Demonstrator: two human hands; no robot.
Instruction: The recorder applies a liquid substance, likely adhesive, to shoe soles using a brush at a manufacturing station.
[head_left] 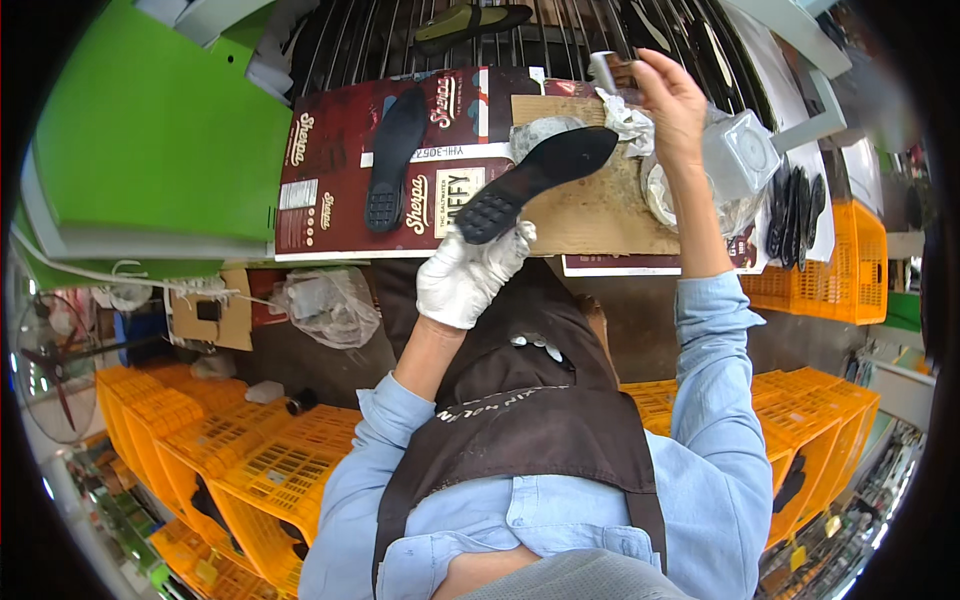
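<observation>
My left hand [462, 282], in a white glove, is closed around the heel end of a black shoe sole [545, 178]. The sole is tilted, its toe pointing to the far right, above the cardboard. My bare right hand [672, 108] is raised at the far right of the cardboard, its fingers pinching a small pale and brown tool [604, 73] whose kind I cannot make out. Just below that hand is a crumpled white cloth or tissue [628, 122]. Another black shoe sole [395, 150] lies on the printed dark red cardboard [340, 155], left of the held one.
Beyond the cardboard runs a rack of metal rods [355, 45] carrying a dark shoe [472, 25]. A clear plastic container [742, 155] stands at the right, near several black soles [797, 215]. Orange crates [270, 470] flank me, and a green panel [140, 130] rises at the left.
</observation>
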